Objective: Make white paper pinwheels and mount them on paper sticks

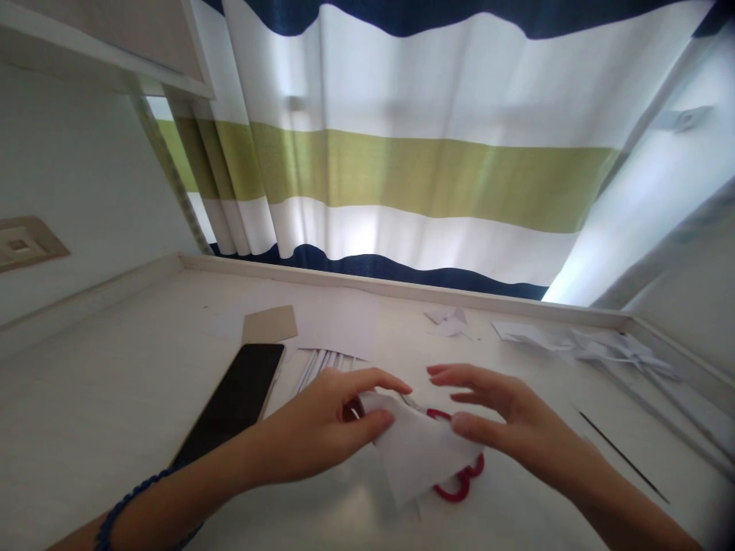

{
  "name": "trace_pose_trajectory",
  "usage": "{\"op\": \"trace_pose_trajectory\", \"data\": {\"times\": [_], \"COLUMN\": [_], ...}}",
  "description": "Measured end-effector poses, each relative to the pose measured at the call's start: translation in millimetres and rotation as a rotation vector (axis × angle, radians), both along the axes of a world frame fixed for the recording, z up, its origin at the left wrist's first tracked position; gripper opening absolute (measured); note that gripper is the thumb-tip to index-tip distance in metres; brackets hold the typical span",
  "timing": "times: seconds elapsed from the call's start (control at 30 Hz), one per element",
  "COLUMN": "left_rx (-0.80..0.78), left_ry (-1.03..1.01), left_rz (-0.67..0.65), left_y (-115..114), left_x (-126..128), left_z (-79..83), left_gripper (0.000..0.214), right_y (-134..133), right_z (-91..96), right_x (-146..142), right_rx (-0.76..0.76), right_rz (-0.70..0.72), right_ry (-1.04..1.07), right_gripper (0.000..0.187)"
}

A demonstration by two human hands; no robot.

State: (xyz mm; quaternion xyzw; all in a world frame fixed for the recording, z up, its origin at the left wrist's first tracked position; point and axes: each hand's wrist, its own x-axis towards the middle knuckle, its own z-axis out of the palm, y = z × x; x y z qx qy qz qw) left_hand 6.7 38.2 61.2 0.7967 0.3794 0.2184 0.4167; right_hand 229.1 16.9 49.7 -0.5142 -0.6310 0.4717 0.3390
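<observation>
My left hand [330, 425] pinches the upper left edge of a white piece of paper [416, 455] between thumb and fingers. My right hand [505, 417] touches the paper's right side with its thumb and fingertips, the other fingers stretched out above it. The paper lies over red-handled scissors [459, 486], whose loops show below and beside it. A blue braided band [123, 509] sits on my left wrist.
A dark phone [233, 402] lies on the white table [97, 398] at the left, with a brown card [269, 324] and white sheets [338, 325] behind it. Paper scraps [451, 321] and folded paper shapes [614, 348] lie at the back right. A thin dark stick [623, 457] lies right. A striped curtain [402, 168] hangs behind.
</observation>
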Motion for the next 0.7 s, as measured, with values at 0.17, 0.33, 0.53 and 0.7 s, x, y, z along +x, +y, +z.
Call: {"op": "trace_pose_trajectory", "data": {"times": [0.17, 0.33, 0.53, 0.7], "left_rx": [-0.091, -0.378, -0.641, -0.680], "left_ry": [-0.017, -0.223, -0.316, -0.281], "left_rz": [0.014, 0.059, 0.012, 0.022], "left_y": [-8, -8, -7, -7], "left_x": [5, 11, 13, 13], "left_z": [-3.0, -10.5, -13.0, -11.2], "left_gripper": [0.044, 0.043, 0.017, 0.018], "right_y": [-15, -16, -17, -17], "right_z": [-8.3, -5.5, 1.4, 0.5], "right_x": [-19, -23, -25, -27], "right_rx": [-0.257, -0.299, -0.253, -0.297], "right_rz": [0.165, 0.064, -0.051, -0.014], "right_ry": [0.080, 0.350, 0.404, 0.412], "right_gripper": [0.016, 0.014, 0.016, 0.016]}}
